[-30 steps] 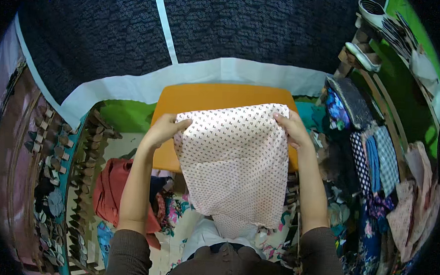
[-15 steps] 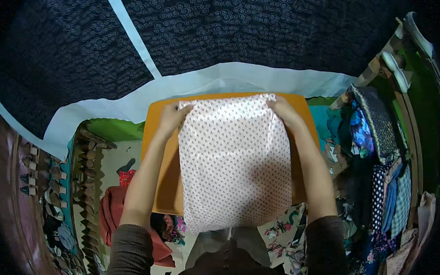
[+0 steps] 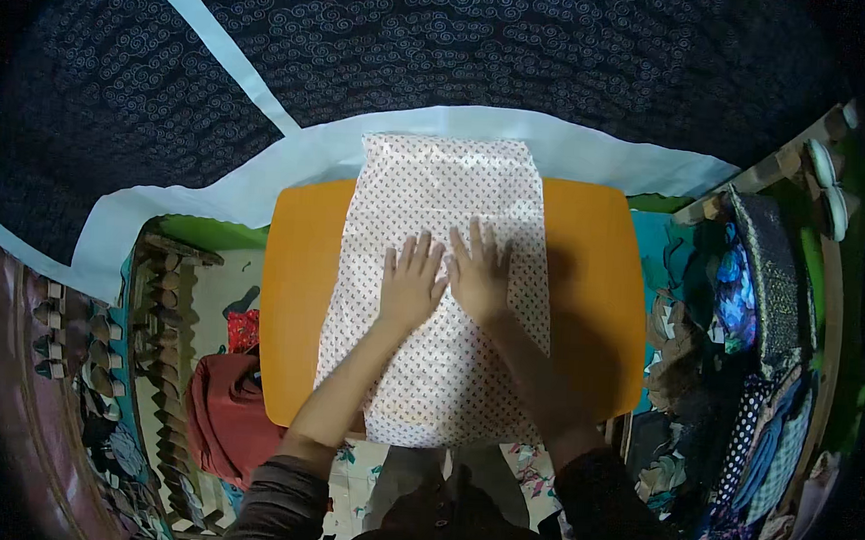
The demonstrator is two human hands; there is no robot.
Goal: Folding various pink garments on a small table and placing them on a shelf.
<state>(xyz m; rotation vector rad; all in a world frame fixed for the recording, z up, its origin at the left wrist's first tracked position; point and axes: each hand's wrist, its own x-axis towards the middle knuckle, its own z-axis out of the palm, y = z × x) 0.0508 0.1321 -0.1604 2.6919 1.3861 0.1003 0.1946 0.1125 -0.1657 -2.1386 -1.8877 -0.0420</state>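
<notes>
A white cloth (image 3: pixel 447 183) with a small dark repeating print lies spread lengthwise over an orange tabletop (image 3: pixel 307 234). Its far edge reaches past the table's back edge, and its near end comes to the front edge by my body. My left hand (image 3: pixel 412 287) rests flat on the middle of the cloth, fingers stretched out and pointing away from me. Close beside it, my right hand (image 3: pixel 479 272) also lies flat on the cloth with its fingers spread. Neither hand grips anything.
A dark patterned curtain (image 3: pixel 522 60) with a white border hangs behind the table. To the left are a red-brown cloth (image 3: pixel 225 411) and a rack of shoes (image 3: pixel 166 344). Hanging clothes (image 3: pixel 756 434) and a wooden rail (image 3: pixel 826 320) stand to the right.
Both hands have let go of the cloth's far corners and moved inward to its middle. The cloth, held up before, now lies flat on the table, farther from me.
</notes>
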